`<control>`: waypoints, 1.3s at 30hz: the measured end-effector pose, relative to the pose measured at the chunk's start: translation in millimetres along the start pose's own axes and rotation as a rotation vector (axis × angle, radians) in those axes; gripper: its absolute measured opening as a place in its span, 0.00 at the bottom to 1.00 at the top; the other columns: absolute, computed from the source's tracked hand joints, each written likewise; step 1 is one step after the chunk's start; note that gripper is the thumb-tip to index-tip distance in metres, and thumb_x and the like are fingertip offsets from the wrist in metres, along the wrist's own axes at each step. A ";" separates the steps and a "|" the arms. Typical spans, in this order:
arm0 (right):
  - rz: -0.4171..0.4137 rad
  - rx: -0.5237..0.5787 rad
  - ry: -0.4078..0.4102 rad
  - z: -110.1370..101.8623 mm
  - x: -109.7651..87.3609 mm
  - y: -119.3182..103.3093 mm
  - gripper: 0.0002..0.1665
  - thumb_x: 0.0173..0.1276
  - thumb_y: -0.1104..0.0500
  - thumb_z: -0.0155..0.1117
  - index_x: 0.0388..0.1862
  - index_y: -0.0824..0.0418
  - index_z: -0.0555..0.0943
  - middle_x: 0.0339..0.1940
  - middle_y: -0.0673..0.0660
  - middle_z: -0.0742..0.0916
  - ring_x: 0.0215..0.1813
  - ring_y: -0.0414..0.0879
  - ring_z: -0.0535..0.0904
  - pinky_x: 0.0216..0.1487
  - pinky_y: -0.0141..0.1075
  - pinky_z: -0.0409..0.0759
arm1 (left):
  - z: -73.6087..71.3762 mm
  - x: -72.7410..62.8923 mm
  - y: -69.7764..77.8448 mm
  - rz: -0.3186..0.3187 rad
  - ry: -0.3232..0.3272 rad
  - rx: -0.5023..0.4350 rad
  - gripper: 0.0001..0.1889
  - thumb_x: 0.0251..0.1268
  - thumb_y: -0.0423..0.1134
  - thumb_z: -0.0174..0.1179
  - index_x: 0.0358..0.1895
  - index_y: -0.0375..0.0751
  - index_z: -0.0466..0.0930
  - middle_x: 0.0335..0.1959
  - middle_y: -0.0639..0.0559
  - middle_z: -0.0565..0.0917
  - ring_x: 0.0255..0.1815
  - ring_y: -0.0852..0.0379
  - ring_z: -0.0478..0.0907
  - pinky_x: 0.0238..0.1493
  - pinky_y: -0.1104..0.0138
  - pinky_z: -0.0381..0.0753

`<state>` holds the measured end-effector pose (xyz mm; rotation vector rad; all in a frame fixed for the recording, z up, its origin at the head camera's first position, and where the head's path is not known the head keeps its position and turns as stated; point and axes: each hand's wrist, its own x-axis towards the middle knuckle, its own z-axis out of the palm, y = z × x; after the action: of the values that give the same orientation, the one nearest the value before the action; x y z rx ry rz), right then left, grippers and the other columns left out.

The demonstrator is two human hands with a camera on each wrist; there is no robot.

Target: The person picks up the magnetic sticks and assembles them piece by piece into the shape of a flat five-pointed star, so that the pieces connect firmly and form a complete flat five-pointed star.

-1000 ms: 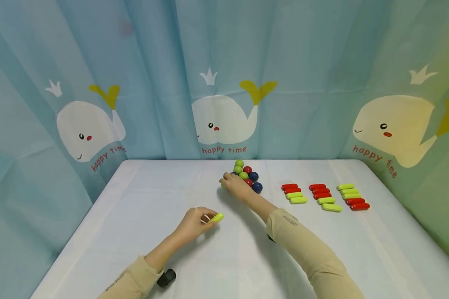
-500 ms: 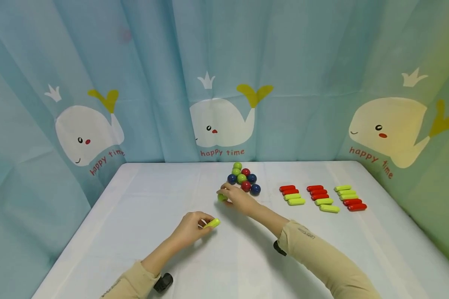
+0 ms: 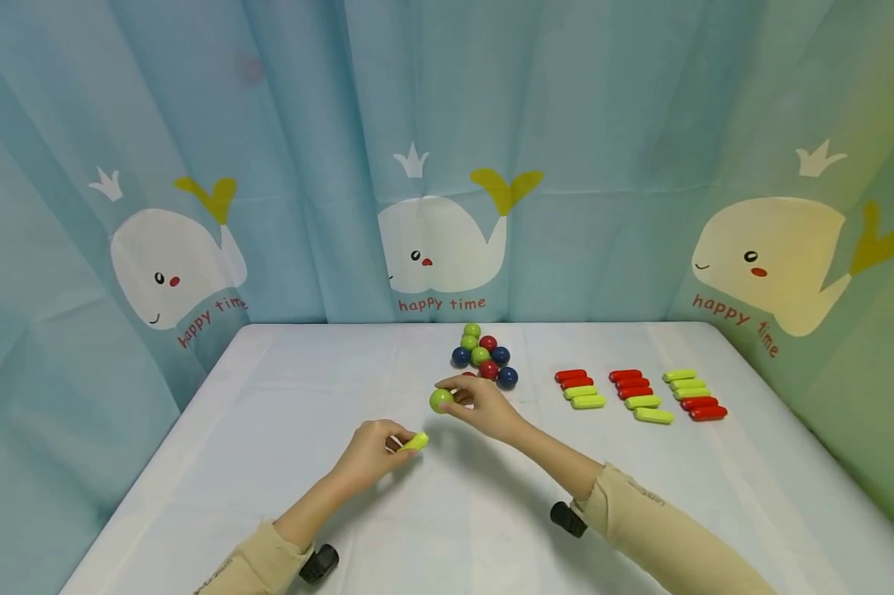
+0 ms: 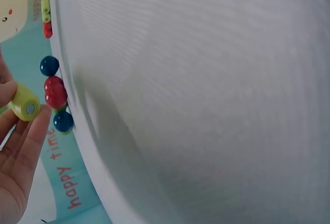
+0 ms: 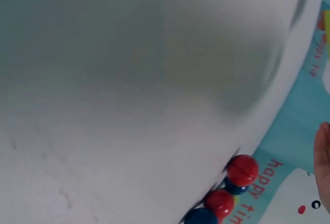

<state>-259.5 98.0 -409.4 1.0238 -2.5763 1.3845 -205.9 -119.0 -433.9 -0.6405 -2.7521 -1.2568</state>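
My left hand (image 3: 373, 453) pinches a yellow-green magnetic rod (image 3: 417, 441) between thumb and fingers, over the middle of the table. In the left wrist view, a round metal disc shows on the end of this rod (image 4: 23, 103). A little farther back and to the right, my right hand (image 3: 492, 411) holds a green ball (image 3: 440, 401) in its fingertips, above the tabletop. The ball and the rod are apart, the rod's tip lower and to the left. In the right wrist view, only an edge of the right hand (image 5: 323, 165) shows, and the ball it holds looks hidden or out of frame.
Behind the right hand lies a cluster of balls: green (image 3: 472, 330), blue (image 3: 507, 378) and red (image 3: 488, 369). Three groups of red rods (image 3: 625, 375) and yellow-green rods (image 3: 653, 416) lie to the right. A whale-print curtain (image 3: 447, 248) hangs behind the white table (image 3: 306, 364).
My right hand has come away from the ball cluster toward me, bringing the green ball with it. My left hand, still pinching the rod, has shifted slightly left and nearer.
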 end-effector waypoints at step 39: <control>0.130 0.293 -0.007 -2.6 -7.9 -24.3 0.19 0.69 0.63 0.57 0.54 0.73 0.76 0.49 0.70 0.82 0.42 0.46 0.83 0.46 0.29 0.81 | -5.3 11.1 20.9 0.022 0.183 -0.140 0.11 0.52 0.29 0.68 0.40 0.35 0.85 0.37 0.44 0.86 0.37 0.49 0.84 0.36 0.70 0.83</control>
<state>-240.2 94.9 -392.7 0.9035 -2.5362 1.8369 -208.6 -106.8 -413.1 -0.5334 -2.5221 -1.4349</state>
